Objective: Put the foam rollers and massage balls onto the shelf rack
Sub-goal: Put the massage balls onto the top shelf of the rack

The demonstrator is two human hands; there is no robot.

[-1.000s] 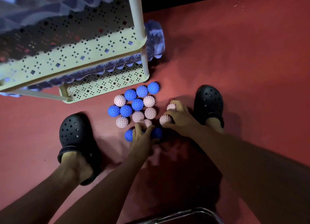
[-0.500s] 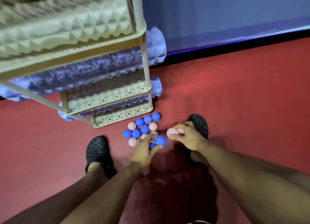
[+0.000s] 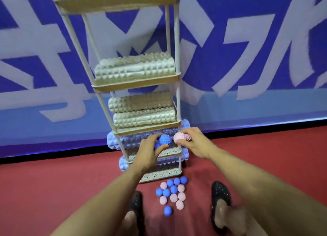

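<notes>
My left hand cups blue spiky balls, my right hand pink ones; fingers curled round them, they look light, springy and grippy.

My one view sits on my head, looking forward and down over both forearms. My left hand and right hand fill mid-frame, close. Just past them stands the shelf rack against the wall; below them, red floor.
</notes>
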